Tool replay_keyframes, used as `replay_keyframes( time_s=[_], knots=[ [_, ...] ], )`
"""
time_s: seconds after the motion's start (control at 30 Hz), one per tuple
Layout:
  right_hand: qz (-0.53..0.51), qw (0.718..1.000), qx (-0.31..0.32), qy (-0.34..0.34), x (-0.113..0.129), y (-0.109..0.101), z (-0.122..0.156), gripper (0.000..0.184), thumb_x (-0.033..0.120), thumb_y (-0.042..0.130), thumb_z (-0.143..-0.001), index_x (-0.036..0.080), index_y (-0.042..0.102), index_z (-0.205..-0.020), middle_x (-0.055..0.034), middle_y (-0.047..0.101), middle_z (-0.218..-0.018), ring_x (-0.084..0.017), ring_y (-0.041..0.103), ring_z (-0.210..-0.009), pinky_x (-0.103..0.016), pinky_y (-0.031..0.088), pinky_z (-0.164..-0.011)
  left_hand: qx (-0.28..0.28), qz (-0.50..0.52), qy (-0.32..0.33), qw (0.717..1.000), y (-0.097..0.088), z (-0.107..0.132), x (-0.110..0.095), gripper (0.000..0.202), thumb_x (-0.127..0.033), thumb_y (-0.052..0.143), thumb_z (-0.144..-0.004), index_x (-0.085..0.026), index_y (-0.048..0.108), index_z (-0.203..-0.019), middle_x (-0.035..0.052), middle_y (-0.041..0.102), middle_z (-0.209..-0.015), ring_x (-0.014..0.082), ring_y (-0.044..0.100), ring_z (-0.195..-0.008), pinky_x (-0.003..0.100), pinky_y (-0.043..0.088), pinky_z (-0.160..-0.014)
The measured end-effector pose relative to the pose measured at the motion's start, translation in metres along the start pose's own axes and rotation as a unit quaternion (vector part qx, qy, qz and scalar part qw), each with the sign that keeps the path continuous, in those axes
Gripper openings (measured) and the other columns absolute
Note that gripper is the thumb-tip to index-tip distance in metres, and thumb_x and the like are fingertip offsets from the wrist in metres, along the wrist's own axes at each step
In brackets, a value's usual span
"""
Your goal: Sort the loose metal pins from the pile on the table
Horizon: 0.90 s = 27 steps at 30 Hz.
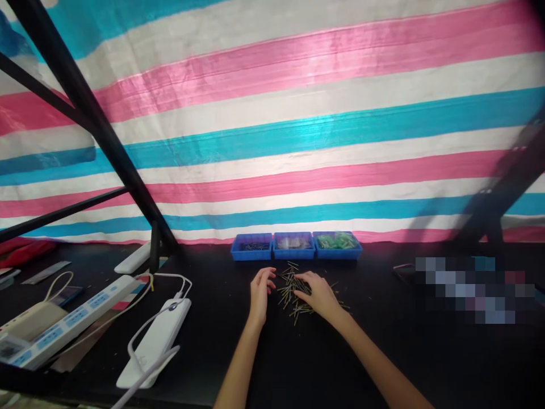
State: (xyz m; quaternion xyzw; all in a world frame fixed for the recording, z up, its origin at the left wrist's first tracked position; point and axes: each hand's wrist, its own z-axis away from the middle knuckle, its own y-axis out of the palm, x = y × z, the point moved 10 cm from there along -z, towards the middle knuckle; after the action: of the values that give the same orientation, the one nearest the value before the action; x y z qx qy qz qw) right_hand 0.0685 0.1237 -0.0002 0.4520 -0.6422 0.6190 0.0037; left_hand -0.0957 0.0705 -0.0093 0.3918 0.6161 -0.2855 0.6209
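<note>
A loose heap of thin metal pins (290,287) lies on the black table (298,363) in front of me. My left hand (260,292) rests at the heap's left edge, its fingers curled down towards the pins. My right hand (317,293) lies palm down on the right part of the heap, fingers bent over the pins. Whether either hand grips any pins is hidden by the fingers. Behind the heap stand three small blue trays: the left tray (251,246) holds dark pins, the middle tray (293,245) clear bags, the right tray (337,243) green parts.
White power strips (63,324) and a white power bank (155,341) with cables lie at the left. A black metal frame (97,125) slants up at the left. A pink, white and blue striped tarp (298,113) hangs behind the table. A blurred patch sits at the right.
</note>
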Motion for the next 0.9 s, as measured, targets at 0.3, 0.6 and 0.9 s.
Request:
replay_keyframes(
  time_s=[0.3,0.6,0.9],
  knots=[
    [-0.022,0.998,0.006,0.063,-0.017,-0.006,0.003,0.034,0.026,0.064,-0.069,0.022,0.062,-0.102,-0.0011,0.066,-0.080,-0.017,0.058,-0.071,-0.027,0.040,-0.066,0.028,-0.011,0.004,1.000,0.012,0.006,-0.006,0.028,-0.038,0.051,-0.075,-0.014,0.065,-0.083,0.0027,0.056,-0.076,0.0076,0.048,-0.053,0.019,0.029,-0.044],
    [-0.053,0.997,0.010,0.053,-0.012,-0.004,0.003,0.023,0.023,0.061,-0.071,0.021,0.066,-0.093,0.0005,0.070,-0.073,-0.015,0.061,-0.066,-0.024,0.041,-0.062,0.046,-0.028,0.005,0.999,0.016,0.007,-0.004,0.029,-0.040,0.050,-0.076,-0.015,0.065,-0.081,0.0021,0.056,-0.076,0.0074,0.048,-0.051,0.019,0.029,-0.044],
    [-0.132,0.985,-0.069,0.084,-0.013,-0.026,0.004,0.030,0.031,0.062,-0.071,0.028,0.063,-0.100,0.0029,0.071,-0.072,-0.017,0.064,-0.067,-0.026,0.045,-0.062,0.069,-0.057,0.005,0.996,0.020,0.005,-0.001,0.029,-0.040,0.052,-0.076,-0.015,0.065,-0.083,0.0017,0.057,-0.073,0.0077,0.046,-0.051,0.019,0.028,-0.043]
  ],
)
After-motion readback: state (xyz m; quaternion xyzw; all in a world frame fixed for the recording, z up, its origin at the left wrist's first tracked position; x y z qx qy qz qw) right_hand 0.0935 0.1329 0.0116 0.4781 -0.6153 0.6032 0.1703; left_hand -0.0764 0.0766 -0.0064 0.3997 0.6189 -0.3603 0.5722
